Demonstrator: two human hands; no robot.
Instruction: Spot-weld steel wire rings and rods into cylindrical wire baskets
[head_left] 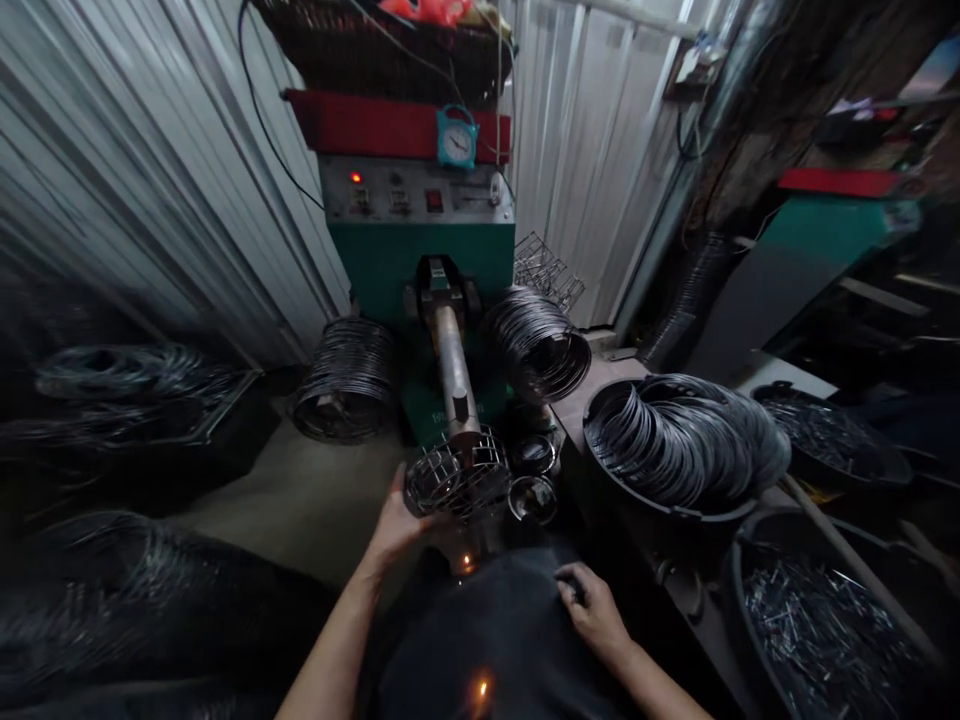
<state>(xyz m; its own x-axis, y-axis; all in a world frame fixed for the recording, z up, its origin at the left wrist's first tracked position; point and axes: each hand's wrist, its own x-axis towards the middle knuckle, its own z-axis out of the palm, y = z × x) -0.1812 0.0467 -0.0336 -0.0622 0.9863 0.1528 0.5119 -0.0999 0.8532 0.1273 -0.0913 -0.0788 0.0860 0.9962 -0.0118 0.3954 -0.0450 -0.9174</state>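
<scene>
My left hand (401,525) is closed on the near left side of a round wire frame (433,480). The frame sits under the end of the metal arm (454,370) of a green spot-welding machine (375,255). Sparks glow below the frame and over the dark cloth (480,630) on my lap. Above that cloth, to the right, my right hand (592,608) has its fingers curled in a pinch. Something small and dark shows at those fingers, too unclear to name. Two small dark round containers (532,498) stand right of the frame.
Coils of wire rings hang left (345,380) and right (540,345) of the machine. At right are a tub of wire rings (686,440) and a tub of short wire pieces (825,630). A clock (457,137) hangs on the machine. Blurred wire stacks (142,590) lie at left.
</scene>
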